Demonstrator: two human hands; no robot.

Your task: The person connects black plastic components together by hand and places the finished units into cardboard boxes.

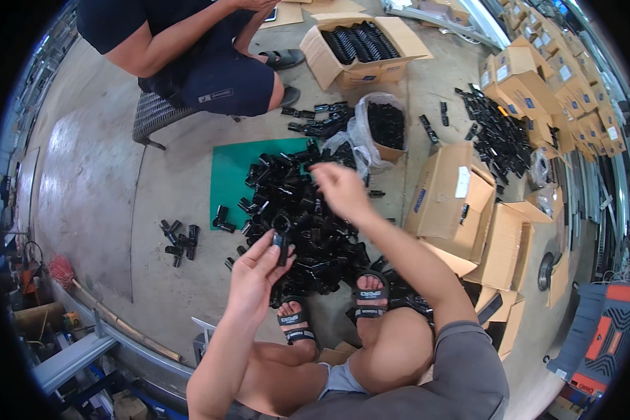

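Observation:
My left hand [256, 271] grips a black tubular pipe fitting [281, 241] between thumb and fingers, its ring-shaped end pointing away from me. Further forward and to the right, my right hand [341, 190] hangs above the far side of a heap of similar black fittings [322, 241]. Its fingers are drawn together, and whatever they may hold is too small or hidden to make out. The heap spreads over a green mat [225, 171] and onto the floor before my sandalled feet. Just beyond my right hand stands a clear plastic bag [365, 133] around a carton of small black parts [386, 124].
A person [189, 59] sits on a woven stool [154, 115] at the far left. Open cartons [444, 196] line my right side. Behind them lies another pile of black parts [497, 133]. A small cluster of fittings [180, 241] rests at left, near a bamboo pole [126, 322].

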